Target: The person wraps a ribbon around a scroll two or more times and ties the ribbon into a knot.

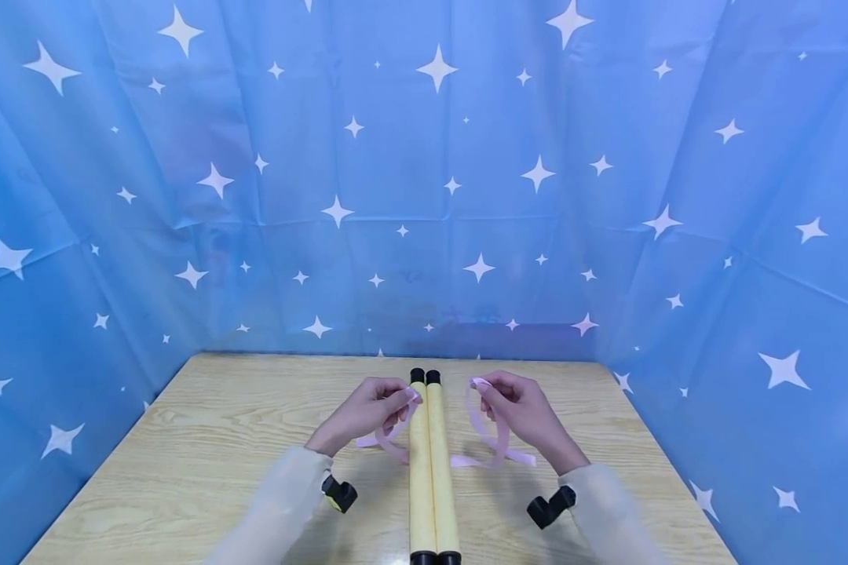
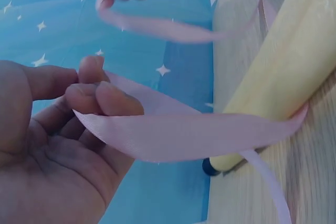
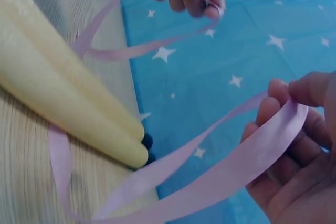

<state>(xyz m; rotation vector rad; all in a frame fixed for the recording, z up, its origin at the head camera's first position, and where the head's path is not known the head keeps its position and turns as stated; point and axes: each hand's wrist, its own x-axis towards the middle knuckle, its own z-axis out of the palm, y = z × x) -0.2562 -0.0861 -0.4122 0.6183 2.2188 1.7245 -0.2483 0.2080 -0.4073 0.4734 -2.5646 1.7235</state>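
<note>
Pink ribbon [image 2: 157, 136] held twice
Left grip [image 1: 371, 412] pinches it at ten o'clock from the yellow tubes [image 1: 422, 471]; right grip [image 1: 525, 412], at two.

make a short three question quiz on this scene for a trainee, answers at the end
1. True or false: only the left hand pinches the pink ribbon.

2. How many yellow tubes lie side by side on the table?

3. What colour are the end caps?
A) red
B) black
C) white

Key:
1. False; the right hand pinches it too.
2. Two.
3. B
</note>
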